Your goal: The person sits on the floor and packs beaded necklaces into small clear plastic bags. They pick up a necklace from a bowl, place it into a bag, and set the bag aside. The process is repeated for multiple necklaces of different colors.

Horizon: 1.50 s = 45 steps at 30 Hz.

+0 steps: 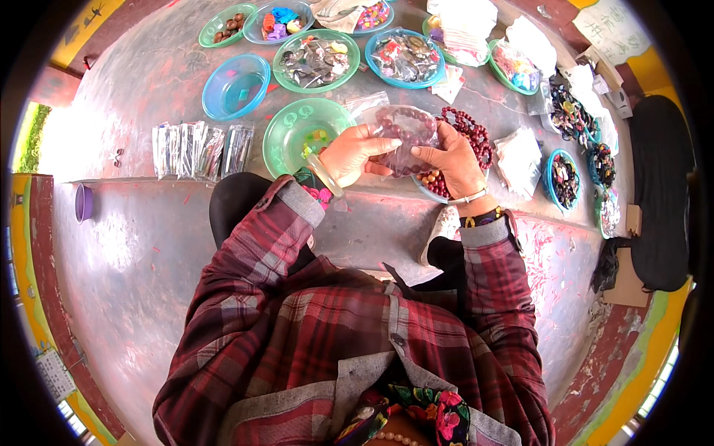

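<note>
Between my two hands is a clear plastic bag [405, 134] with dark red beads in it, in what looks like a bracelet. My left hand [353, 154] pinches the bag's left side, thumb on top. On the opposite side my right hand [454, 160] grips it, thumb pressed on the front. Behind and below the right hand, strands of dark red beads [470, 132] lie in a basin partly hidden by that hand. A green basin [279, 137] with a few small yellow and green pieces stands beside my left hand. Flat clear bags [370, 102] lie just beyond the hands.
A row of filled plastic packets [202, 151] lies at left, near the step's edge. A blue basin [216, 97] and several basins of packed trinkets [316, 61] stand farther back. White bags [518, 160] and a blue basket [563, 178] are at right. A purple cup [83, 203] sits far left.
</note>
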### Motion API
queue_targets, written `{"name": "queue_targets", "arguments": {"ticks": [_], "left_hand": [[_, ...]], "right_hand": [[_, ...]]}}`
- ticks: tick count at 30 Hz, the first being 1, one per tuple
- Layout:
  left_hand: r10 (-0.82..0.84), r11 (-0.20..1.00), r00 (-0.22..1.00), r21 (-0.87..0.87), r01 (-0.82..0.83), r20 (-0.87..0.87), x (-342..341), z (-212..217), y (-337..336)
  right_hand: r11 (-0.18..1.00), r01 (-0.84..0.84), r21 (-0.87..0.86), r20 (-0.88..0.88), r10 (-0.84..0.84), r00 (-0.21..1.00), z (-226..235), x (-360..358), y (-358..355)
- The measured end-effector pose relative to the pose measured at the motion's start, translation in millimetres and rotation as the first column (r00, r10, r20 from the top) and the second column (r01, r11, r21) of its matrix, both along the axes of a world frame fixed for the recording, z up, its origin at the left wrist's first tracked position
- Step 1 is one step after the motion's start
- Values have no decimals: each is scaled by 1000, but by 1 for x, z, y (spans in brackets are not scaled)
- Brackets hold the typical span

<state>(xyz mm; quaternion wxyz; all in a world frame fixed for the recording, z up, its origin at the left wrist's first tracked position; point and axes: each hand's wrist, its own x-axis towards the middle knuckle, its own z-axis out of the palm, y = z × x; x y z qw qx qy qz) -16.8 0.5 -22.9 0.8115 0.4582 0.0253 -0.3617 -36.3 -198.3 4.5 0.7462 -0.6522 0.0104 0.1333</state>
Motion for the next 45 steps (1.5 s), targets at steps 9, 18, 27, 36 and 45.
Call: {"name": "queue_targets", "arguments": {"ticks": [9,18,27,36,45], "left_hand": [[-33,999,987,-27,38,156,-3,0,0],[119,945,983,-288,-155,-140,0,7,-3],[247,917,965,-344,-203,90,9,-3,1],[337,937,901,-188,-293,274,4,5,10],[410,847,683,26,-531,605,41,-64,62]], "right_hand": [[991,15,130,47,-21,999,-3,-1,-4],[995,-99,-1,13,99,995,-4,-4,-15],[989,-68,130,-195,93,976,-22,3,-14],[991,-121,60,-235,132,963,-29,3,-1],[973,-154,-174,-164,125,978,-46,9,0]]}}
